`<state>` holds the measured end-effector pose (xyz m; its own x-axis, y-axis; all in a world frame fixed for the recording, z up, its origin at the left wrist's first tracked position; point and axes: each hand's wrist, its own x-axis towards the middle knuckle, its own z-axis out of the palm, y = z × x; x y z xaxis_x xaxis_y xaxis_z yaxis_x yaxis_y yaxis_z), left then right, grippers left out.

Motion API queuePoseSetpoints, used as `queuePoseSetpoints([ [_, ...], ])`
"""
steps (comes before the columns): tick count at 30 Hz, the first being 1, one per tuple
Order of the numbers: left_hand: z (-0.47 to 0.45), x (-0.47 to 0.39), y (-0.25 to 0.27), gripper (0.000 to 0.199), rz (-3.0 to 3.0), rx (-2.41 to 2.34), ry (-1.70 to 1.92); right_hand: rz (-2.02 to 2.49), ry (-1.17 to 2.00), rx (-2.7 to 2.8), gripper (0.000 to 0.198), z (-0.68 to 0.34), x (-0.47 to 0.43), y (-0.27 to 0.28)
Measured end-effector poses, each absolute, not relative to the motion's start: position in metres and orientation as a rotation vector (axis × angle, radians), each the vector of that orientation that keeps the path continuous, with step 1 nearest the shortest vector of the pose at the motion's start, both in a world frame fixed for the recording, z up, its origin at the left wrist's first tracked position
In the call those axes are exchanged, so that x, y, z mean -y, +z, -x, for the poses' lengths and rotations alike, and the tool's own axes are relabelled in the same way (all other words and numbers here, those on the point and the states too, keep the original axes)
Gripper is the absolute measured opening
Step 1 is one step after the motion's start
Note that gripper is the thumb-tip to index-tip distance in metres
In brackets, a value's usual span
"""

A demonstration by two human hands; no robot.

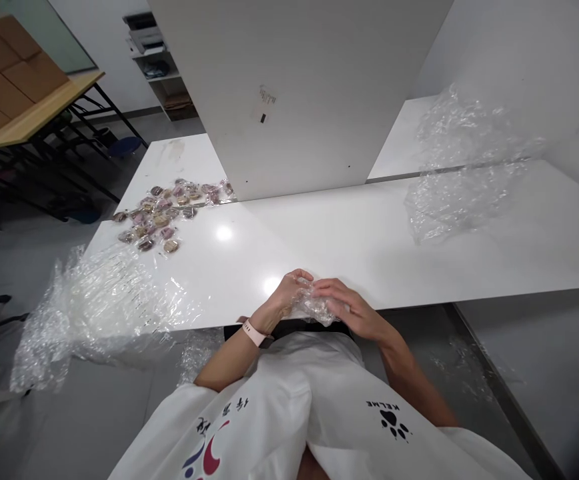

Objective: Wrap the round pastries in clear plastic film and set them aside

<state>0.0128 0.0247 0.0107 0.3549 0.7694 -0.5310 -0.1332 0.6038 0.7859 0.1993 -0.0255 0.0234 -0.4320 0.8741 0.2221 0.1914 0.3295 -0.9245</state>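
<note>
Holding crumpled clear film (pixel 318 308) between partly closed left hand (pixel 288 293) and right hand (pixel 357 313), at the near edge of the white table (pixel 314 233), with individually wrapped snacks (pixel 161 219) scattered far left, clear plastic bags (pixel 114 293) heaped near left, loose plastic sheeting (pixel 449 203) lying far right

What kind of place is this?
Probably a workroom, perhaps for packing: the white table has lots of small wrapped pieces and a heap of clear plastic, and cardboard rests on a wooden table.
</note>
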Motion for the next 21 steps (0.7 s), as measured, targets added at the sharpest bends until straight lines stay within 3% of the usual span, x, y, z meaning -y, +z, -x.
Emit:
queuePoseSetpoints([
  [3,-0.013,-0.032,0.007,0.029,-0.587,-0.997,0.597,1.021,0.811,2.200,0.046,-0.199,0.034,0.041],
  [6,-0.016,-0.033,0.013,0.022,-0.631,-0.967,0.596,1.059,0.621,2.168,0.035,-0.200,0.028,0.030],
  [10,0.002,-0.019,0.023,0.032,-1.140,-1.262,0.780,1.247,0.541,1.798,0.024,-0.226,-0.008,-0.001],
  [15,0.043,0.013,-0.013,0.038,-2.007,-1.855,0.907,1.669,0.090,1.179,0.041,-0.297,-0.111,-0.005],
  [21,0.049,0.025,-0.041,0.042,-2.359,-1.999,0.718,1.803,0.009,1.019,0.054,-0.357,-0.258,0.012],
])
